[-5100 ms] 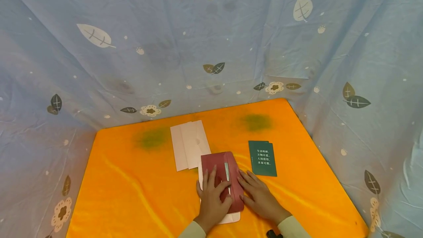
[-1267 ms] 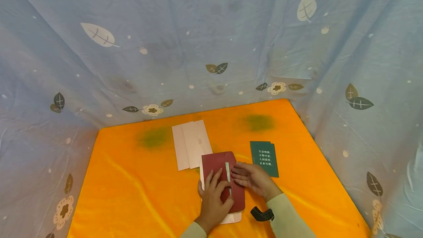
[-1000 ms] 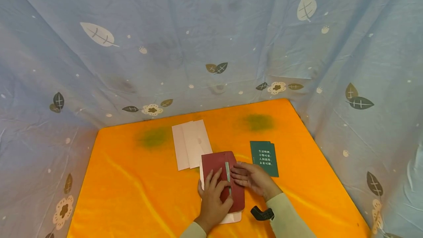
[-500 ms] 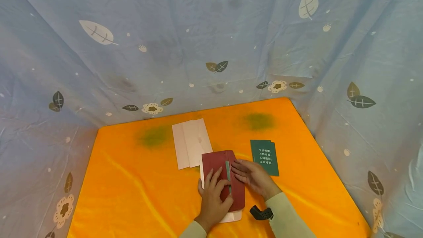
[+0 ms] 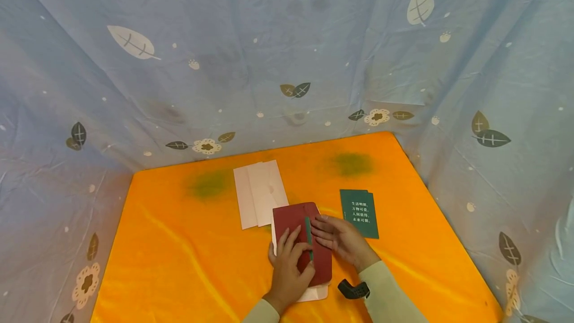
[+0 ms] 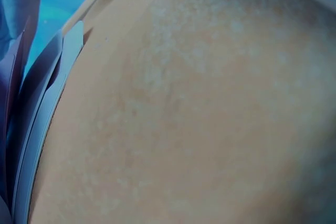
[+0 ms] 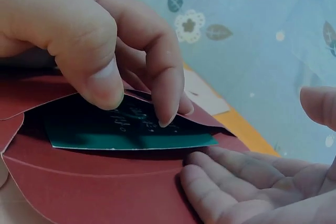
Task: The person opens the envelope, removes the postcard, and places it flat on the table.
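We are noting: left hand [image 5: 288, 269] resting on the red envelope [image 5: 289, 217], grip: we cannot tell; right hand [image 5: 344, 241] touching its flap [image 7: 105, 187], fingers straight; green card [image 7: 131, 141] lying partly inside; pale paper [image 5: 315, 294] underneath; beyond, we are seeing green cards [image 5: 357, 214], then pale envelopes [image 5: 266, 193], on orange cloth [image 5: 161, 263]

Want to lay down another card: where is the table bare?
Widest bare orange cloth: left of the pale envelopes. More lies between them and the green cards, and right of the cards. Crowded: front middle, with the left hand and right hand at the red envelope.
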{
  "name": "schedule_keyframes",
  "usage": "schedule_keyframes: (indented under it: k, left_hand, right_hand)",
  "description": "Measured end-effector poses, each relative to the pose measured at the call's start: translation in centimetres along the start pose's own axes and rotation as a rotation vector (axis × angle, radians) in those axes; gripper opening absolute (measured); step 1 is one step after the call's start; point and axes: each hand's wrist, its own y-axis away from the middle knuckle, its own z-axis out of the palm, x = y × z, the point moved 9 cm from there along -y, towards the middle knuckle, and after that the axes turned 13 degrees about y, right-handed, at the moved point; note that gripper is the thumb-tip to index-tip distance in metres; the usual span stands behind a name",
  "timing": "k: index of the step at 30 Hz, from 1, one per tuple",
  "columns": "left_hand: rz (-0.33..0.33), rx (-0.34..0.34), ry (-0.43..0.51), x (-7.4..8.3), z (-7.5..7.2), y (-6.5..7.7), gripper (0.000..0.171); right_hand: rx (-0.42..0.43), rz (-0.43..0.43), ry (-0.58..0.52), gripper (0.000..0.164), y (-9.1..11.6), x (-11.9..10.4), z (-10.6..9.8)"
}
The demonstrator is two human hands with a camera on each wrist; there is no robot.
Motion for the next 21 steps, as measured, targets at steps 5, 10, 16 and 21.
schedule_keyframes:
  k: [5, 10, 16, 21]
  left_hand:
    - [-0.001, -0.001, 0.011, 0.06, -0.10, -0.01, 0.028]
    - [0.000, 0.005, 0.019, 0.01, -0.13, -0.01, 0.027]
    - [0.014, 0.021, 0.014, -0.03, -0.20, 0.07, 0.026]
    - [0.010, 0.024, 0.011, -0.03, -0.24, 0.04, 0.026]
  right_hand:
    - [0.055, -0.003, 0.064, 0.070, 0.15, -0.23, 0.03]
    - [0.060, -0.011, 0.072, 0.070, 0.24, -0.55, 0.30]
    - [0.000, 0.001, 0.053, 0.070, 0.34, -0.35, 0.56]
    - [-0.014, 0.026, 0.045, 0.069, 0.27, 0.19, 0.54]
